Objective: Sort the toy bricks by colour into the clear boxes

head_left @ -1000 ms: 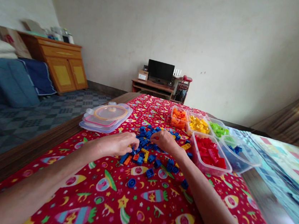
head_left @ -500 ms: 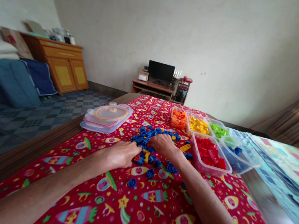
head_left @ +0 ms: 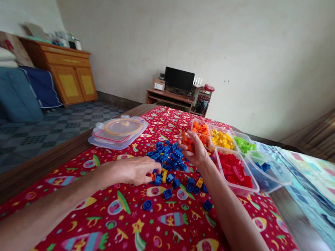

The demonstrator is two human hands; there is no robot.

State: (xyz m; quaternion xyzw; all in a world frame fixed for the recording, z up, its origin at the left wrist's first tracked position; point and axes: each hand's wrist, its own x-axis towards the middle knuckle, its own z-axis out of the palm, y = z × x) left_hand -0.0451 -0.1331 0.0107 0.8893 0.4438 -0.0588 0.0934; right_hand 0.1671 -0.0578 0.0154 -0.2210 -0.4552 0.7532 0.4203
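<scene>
A pile of mostly blue toy bricks (head_left: 168,158) lies on the red patterned tablecloth (head_left: 150,224). My left hand (head_left: 133,170) rests on the cloth at the pile's near left edge, fingers curled and pinching at a small orange brick (head_left: 152,176). My right hand (head_left: 193,149) is raised above the pile, palm turned up, fingers closed round orange bricks (head_left: 187,141). It hovers just in front of the orange-brick tub (head_left: 200,131).
Clear tubs stand in a row at the right: yellow bricks (head_left: 222,140), green bricks (head_left: 244,144), red bricks (head_left: 235,170), blue bricks (head_left: 266,171). Stacked clear lids (head_left: 120,131) lie at the left. The table's wooden edge (head_left: 29,170) runs along the left.
My right hand has lifted off the pile, turned palm up with orange bricks and moved toward the orange tub. My left hand has stayed at the pile's near edge.
</scene>
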